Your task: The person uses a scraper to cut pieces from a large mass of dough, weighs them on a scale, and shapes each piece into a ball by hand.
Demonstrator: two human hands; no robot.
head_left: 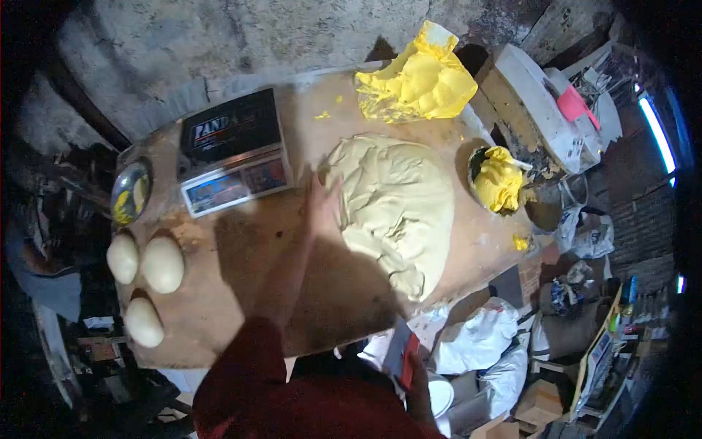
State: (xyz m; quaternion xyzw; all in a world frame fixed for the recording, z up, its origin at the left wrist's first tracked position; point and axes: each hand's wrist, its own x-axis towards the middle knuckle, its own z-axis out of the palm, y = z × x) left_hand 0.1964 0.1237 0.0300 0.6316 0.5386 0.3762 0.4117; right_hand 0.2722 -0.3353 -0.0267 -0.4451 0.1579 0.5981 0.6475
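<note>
At the far left of my view, a shallow, round metal dish with yellow smears [131,192] sits near the edge of the brown tabletop [252,252], and three smooth, pale, rounded dough pieces [163,265] lie grouped just below it. Next comes a digital scale with a black top and a silver front [232,150]. Right of it, I see the left hand [325,205] reaching up from a dark red sleeve [245,358], open and not clenched, its fingers against the left side of a large, pale, folded mass of dough [398,208], which rests on the middle of the tabletop. Below the near edge, the right hand [418,377] is in shadow beside a flat red object [410,360]; I cannot tell whether it grips it. Behind the dough sits a heap of soft, bright yellow paste [428,80], and at its right, apart from it, a round bowl of yellow paste [499,181] with a pale utensil [521,165] in it. A pink plastic item [574,104] lies farther right, on a white box [537,102].
</note>
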